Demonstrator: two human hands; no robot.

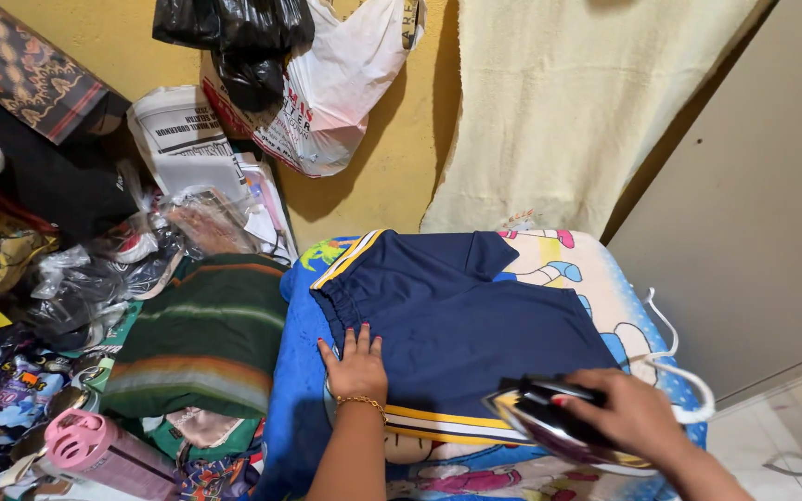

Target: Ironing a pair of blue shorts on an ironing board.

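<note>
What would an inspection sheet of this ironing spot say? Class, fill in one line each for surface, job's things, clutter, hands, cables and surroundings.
Surface: padded board with a blue cartoon-print cover.
Job's things: navy shorts lying flat; iron at their striped hem.
Clutter: folded green striped cloth, pink bottle, plastic wrappers to the left.
Hands: left hand flat on the shorts; right hand grips the iron.
Cables: white cord looping off the board's right edge.
Surroundings: yellow wall, hanging bags, cream towel.

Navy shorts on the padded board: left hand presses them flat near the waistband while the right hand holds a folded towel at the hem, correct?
Not quite. In the head view the right hand grips an iron, not a folded towel. The left hand does lie flat on the navy shorts near the waistband.
</note>
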